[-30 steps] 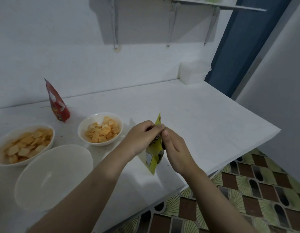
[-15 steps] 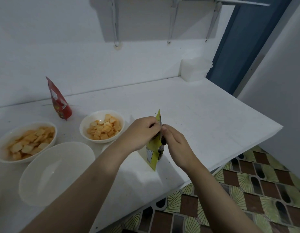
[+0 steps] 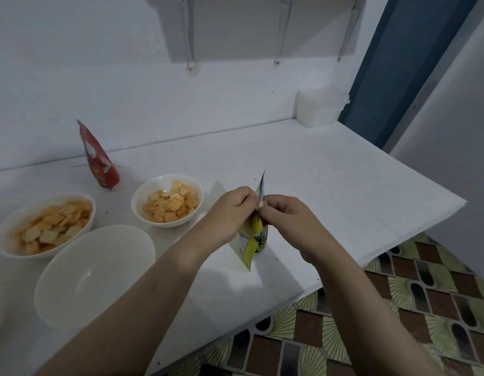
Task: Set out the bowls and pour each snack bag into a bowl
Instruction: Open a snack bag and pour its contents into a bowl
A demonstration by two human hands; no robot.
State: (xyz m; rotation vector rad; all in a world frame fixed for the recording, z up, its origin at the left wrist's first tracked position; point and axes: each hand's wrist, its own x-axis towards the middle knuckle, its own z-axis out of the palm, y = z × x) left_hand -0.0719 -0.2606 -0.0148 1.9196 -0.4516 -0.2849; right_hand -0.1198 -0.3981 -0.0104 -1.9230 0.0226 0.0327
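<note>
Yellow snack bag [image 3: 252, 240] is what I see in both grips, held upright over the surface [image 3: 330, 191] close to its near edge. My left hand [image 3: 230, 213] pinches one side of the bag's top, fingers curled tight on the foil. My right hand [image 3: 287, 218] pinches the other side, thumb and fingers clamped on the same top strip. Knuckles of the two hands nearly meet. One pointed corner of the bag sticks up above the fingers; the lower corner hangs down between the wrists. I cannot tell whether the seal is torn.

Outward, toward the left edge: small white bowl [image 3: 167, 217] just beyond my left hand, filled with orange square crackers [image 3: 171, 203]. Empty white bowl [image 3: 95, 275] nearer me, beside my left forearm, close to the near edge. Third bowl [image 3: 10, 232] further left, touching or almost touching the empty one, also holding orange crackers. Red snack bag [image 3: 98, 158] stands upright behind the bowls, near the back edge by the wall.

Far right corner of the surface: translucent white container [image 3: 319, 107] against the wall. Shelf brackets [image 3: 190, 36] hang on the wall above. Patterned tile floor [image 3: 398, 308] shows below the near edge.
</note>
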